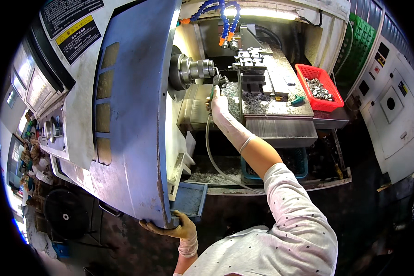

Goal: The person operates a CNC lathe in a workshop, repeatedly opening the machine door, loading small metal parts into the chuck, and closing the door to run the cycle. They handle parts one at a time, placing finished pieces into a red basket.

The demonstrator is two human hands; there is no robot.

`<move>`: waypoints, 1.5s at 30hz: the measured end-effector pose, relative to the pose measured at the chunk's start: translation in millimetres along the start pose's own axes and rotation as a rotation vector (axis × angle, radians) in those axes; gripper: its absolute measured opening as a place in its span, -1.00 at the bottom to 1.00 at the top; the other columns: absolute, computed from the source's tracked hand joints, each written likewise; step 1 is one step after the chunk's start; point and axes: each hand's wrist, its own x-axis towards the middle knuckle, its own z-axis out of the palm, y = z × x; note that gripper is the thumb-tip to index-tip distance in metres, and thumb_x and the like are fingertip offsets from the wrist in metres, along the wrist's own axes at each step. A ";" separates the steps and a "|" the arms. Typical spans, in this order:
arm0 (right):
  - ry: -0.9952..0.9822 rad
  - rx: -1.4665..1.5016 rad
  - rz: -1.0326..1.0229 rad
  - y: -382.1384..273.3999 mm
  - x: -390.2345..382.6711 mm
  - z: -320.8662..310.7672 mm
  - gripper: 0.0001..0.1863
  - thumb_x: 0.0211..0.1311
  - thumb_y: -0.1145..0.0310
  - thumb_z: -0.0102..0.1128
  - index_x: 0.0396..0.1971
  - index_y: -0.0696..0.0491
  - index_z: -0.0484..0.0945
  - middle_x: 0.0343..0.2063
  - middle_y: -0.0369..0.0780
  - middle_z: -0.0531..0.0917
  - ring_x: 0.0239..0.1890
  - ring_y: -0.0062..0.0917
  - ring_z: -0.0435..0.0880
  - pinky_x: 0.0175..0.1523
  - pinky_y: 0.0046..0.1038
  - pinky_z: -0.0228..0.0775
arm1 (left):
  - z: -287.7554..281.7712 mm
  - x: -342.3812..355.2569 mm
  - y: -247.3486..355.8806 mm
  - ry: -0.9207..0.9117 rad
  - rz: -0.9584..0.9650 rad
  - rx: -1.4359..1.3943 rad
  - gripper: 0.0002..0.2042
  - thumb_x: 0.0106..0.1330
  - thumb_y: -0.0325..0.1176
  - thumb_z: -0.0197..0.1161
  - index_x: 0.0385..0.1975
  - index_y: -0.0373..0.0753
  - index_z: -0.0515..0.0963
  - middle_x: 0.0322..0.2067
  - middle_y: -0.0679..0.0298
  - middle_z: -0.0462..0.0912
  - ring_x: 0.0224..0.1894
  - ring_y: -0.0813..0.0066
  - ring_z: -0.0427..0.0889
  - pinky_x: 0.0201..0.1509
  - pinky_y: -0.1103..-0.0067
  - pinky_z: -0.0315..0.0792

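Note:
My right hand point(218, 102), in a pale glove, is closed around a dark air blow gun point(220, 81). Its thin bent nozzle points at the steel collet chuck point(197, 69) of a lathe, just left of my fingers. A clear hose point(208, 142) hangs from the gun and curves down to the right. Low and nearer to me, my left hand point(181, 226), also gloved, grips the bottom corner of the blue sliding machine door point(135, 106). Right of the chuck stands the tool block point(252, 60), with blue coolant hoses point(225, 25) above it.
On the slide's right sits a red basket point(319, 87) of small metal parts. A green-handled tool point(298, 100) lies among metal shavings point(257, 103) on the slide. Below are a teal crate point(301, 163) and a chip tray edge point(308, 185). A white cabinet point(393, 110) stands far right.

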 end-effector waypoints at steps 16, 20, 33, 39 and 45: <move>-0.052 -0.007 0.097 -17.4 4.6 -12.8 -0.55 0.11 -0.07 -0.18 -0.64 0.05 0.31 -0.81 -0.30 0.40 -0.83 -0.62 0.33 -0.75 -0.58 0.11 | 0.9 4.9 7.4 0.032 -0.036 -0.017 -0.26 -0.19 -0.65 -0.01 0.11 -0.36 -0.13 0.12 -0.06 -0.06 0.17 0.02 -0.06 0.20 0.21 -0.20; -0.067 -0.082 0.079 -15.7 4.1 -8.7 -0.56 0.11 -0.06 -0.17 -0.63 0.05 0.32 -0.80 -0.30 0.41 -0.82 -0.62 0.34 -0.74 -0.58 0.13 | -2.5 9.3 15.4 0.036 -0.041 -0.001 -0.29 -0.15 -0.64 0.00 0.10 -0.36 -0.13 0.11 -0.08 -0.05 0.17 -0.01 -0.05 0.19 0.18 -0.19; 0.069 -0.263 -0.196 -169.5 -85.2 -218.8 -0.56 0.13 0.09 -0.17 -0.14 0.14 0.30 -0.36 -0.19 0.51 -0.44 -0.58 0.48 -0.43 -0.58 0.35 | -1.0 11.5 27.4 0.054 -0.116 0.022 -0.29 -0.11 -0.66 0.05 0.11 -0.36 -0.12 0.12 -0.01 -0.04 0.16 0.11 0.00 0.21 0.29 -0.13; 0.502 -0.164 -0.002 -121.5 -89.2 -528.3 -0.74 0.05 0.38 0.00 -0.23 0.14 0.36 -0.38 -0.18 0.55 -0.51 -0.57 0.54 -0.53 -0.58 0.40 | 5.7 10.5 39.0 0.092 -0.133 0.106 -0.31 -0.07 -0.63 0.14 0.10 -0.33 -0.04 0.08 -0.01 0.05 0.10 0.15 0.13 0.15 0.31 0.04; 0.996 -1.542 -0.479 -53.3 -88.9 -610.8 -0.61 -0.09 0.37 0.12 -0.27 0.28 0.32 -0.42 -0.03 0.49 -0.32 -0.19 0.45 -0.18 -0.35 0.29 | 15.9 13.6 56.2 0.029 -0.126 -0.059 -0.28 -0.17 -0.68 0.09 0.08 -0.32 -0.06 0.02 0.02 0.12 0.03 0.20 0.20 0.11 0.35 0.11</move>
